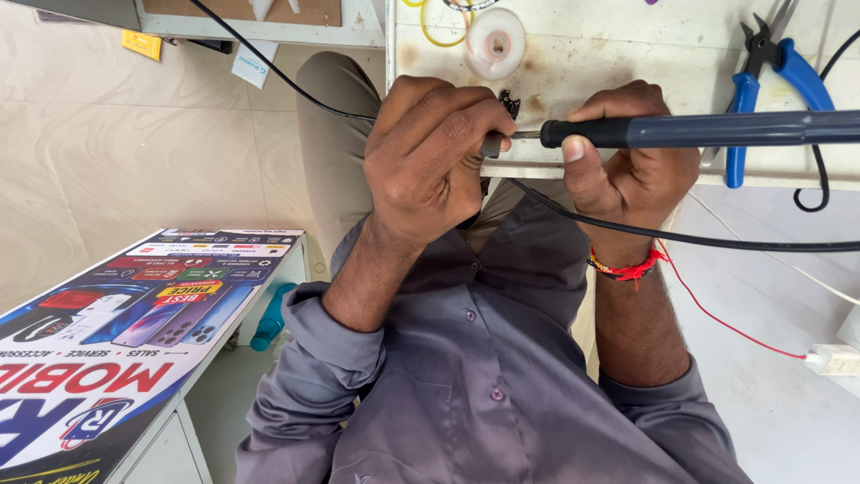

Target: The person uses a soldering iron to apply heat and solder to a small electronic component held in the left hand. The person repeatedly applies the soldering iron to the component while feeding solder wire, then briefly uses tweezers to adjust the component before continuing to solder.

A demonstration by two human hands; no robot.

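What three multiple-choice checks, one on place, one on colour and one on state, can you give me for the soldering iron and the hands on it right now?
1. Where do the cutting pliers lie?
A. on the worktop, beyond the iron's handle
B. on the floor
C. in the left hand

2. What colour are the pliers' grips?
A. red
B. blue
C. yellow

3. How is the soldering iron held?
A. lying loose on the worktop
B. hanging by its cord
C. gripped by the right hand, the left hand closed at its tip

Answers: 1 A, they rest on the white top at the right; 2 B, both grips are blue; 3 C, the right fingers wrap the handle.
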